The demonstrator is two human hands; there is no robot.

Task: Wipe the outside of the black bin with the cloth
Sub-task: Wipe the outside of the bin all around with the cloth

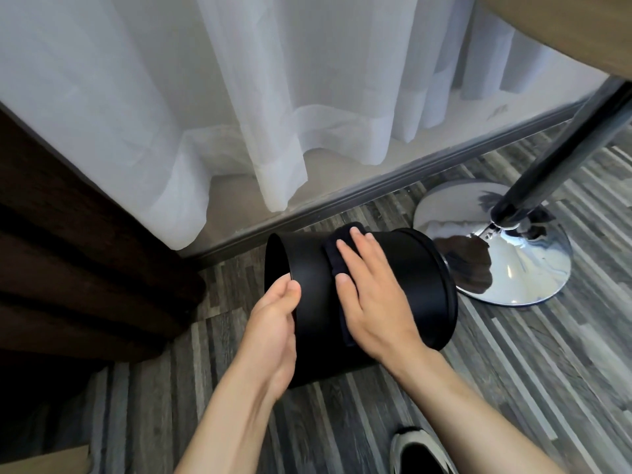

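Note:
The black bin [408, 268] lies tipped on its side above the floor, its open mouth facing left and its base to the right. My left hand [273, 323] grips the rim at the mouth, thumb on the outer wall. My right hand [372, 295] lies flat on the upper side of the bin and presses a dark cloth [337, 249] against it. The cloth is almost the colour of the bin; only its folded edge shows left of and beyond my fingers.
A chrome table base [513, 265] with a dark pole [561, 155] stands just right of the bin. White sheer curtains [239, 114] hang behind, above a grey floor track. Dark brown drapery [68, 251] fills the left. A shoe [419, 453] is at the bottom edge.

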